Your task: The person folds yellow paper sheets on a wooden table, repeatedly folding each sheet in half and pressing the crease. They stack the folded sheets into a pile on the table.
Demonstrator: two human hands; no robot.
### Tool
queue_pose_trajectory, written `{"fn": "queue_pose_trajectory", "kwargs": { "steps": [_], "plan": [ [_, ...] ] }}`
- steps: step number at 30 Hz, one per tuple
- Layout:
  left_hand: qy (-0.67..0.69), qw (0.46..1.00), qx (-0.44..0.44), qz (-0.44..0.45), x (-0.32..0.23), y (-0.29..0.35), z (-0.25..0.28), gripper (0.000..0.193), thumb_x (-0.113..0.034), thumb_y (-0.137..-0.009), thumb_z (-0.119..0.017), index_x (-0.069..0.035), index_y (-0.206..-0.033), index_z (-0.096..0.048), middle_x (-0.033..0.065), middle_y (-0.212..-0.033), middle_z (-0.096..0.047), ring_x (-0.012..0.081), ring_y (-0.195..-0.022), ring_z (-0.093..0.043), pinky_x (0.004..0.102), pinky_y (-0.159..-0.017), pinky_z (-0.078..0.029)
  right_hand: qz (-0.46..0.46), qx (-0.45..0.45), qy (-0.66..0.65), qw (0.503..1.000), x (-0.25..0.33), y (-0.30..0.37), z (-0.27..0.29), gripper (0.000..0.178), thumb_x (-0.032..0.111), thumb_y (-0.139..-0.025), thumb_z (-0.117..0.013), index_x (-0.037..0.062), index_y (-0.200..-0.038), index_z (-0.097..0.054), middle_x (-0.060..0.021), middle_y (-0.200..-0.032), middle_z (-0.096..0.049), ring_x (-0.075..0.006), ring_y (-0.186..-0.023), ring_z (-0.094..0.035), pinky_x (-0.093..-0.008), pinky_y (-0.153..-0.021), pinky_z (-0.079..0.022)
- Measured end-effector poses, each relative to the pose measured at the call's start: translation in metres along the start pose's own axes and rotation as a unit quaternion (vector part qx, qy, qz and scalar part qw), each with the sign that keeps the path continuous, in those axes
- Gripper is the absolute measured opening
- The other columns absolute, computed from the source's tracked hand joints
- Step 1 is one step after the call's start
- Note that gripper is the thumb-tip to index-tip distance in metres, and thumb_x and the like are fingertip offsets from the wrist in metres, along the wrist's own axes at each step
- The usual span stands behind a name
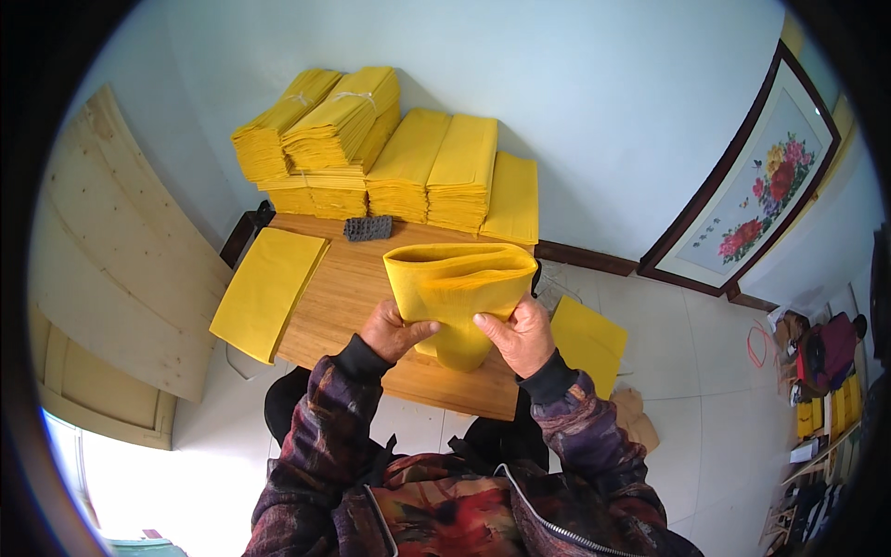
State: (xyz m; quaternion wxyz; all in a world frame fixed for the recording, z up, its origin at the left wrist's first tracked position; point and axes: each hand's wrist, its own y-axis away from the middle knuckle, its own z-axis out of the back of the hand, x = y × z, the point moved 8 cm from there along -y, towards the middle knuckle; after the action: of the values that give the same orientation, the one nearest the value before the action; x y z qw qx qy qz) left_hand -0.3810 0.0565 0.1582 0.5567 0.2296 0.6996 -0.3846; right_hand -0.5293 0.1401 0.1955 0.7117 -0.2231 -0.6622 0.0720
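Both hands hold a folded yellow sheet [455, 304] above the wooden table. It is bent over on itself, and its layers gape along the top edge; I cannot tell whether it is paper or cloth. My left hand [388, 331] grips its left side with the thumb across the front. On the opposite side my right hand [522, 336] pinches it, thumb in front and fingers behind. A flat yellow sheet or thin pile [269, 292] lies at the table's left edge. More yellow sheeting [591, 343] shows low on the right, beyond my right hand.
The wooden table [339, 302] carries tall stacks of yellow folded sheets [399, 158] along the wall, some tied with string. A dark grey textured block [368, 228] sits before them. Pale wooden boards [121, 251] lean at left. A framed flower picture [756, 186] stands at right.
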Motion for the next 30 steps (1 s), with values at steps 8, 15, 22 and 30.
{"fn": "queue_pose_trajectory", "kwargs": {
  "steps": [8,15,22,30],
  "plan": [
    [0.013,0.999,0.008,0.044,0.006,0.002,-0.004,0.030,-0.008,-0.087,-0.067,-0.001,-0.117,-0.061,0.0041,-0.108,-0.067,0.0120,-0.099,-0.059,0.0279,-0.088,-0.048,-0.011,-0.002,-0.024,1.000,0.003,-0.007,-0.003,0.027,0.011,-0.090,-0.063,0.0003,-0.113,-0.056,-0.0049,-0.103,-0.064,-0.0109,-0.094,-0.058,-0.0263,-0.083,-0.047],
    [0.022,0.996,-0.013,0.083,0.021,0.008,-0.003,0.038,-0.009,-0.084,-0.070,0.002,-0.118,-0.057,0.0065,-0.107,-0.066,0.0140,-0.096,-0.061,0.0292,-0.085,-0.050,-0.065,-0.087,-0.077,0.991,-0.015,-0.013,0.011,0.026,0.015,-0.089,-0.063,-0.0027,-0.107,-0.059,-0.0062,-0.098,-0.066,-0.0129,-0.086,-0.061,-0.0277,-0.078,-0.049],
    [0.004,0.961,0.027,0.273,0.117,0.038,0.020,0.043,-0.014,-0.082,-0.072,0.002,-0.119,-0.054,0.0068,-0.100,-0.066,0.0145,-0.085,-0.064,0.0294,-0.076,-0.053,-0.314,-0.116,-0.263,0.905,-0.132,0.031,0.003,0.030,0.020,-0.095,-0.056,0.0001,-0.117,-0.054,-0.0091,-0.114,-0.061,-0.0187,-0.101,-0.060,-0.0353,-0.087,-0.049],
    [-0.177,0.895,0.070,0.404,0.152,0.023,0.061,0.038,-0.019,-0.082,-0.069,0.000,-0.113,-0.056,0.0090,-0.093,-0.066,0.0155,-0.080,-0.064,0.0276,-0.071,-0.052,-0.445,-0.054,-0.157,0.880,-0.154,0.084,0.021,0.040,0.026,-0.096,-0.052,0.0022,-0.127,-0.047,-0.0105,-0.119,-0.057,-0.0223,-0.105,-0.059,-0.0362,-0.086,-0.049]
  ]
}}
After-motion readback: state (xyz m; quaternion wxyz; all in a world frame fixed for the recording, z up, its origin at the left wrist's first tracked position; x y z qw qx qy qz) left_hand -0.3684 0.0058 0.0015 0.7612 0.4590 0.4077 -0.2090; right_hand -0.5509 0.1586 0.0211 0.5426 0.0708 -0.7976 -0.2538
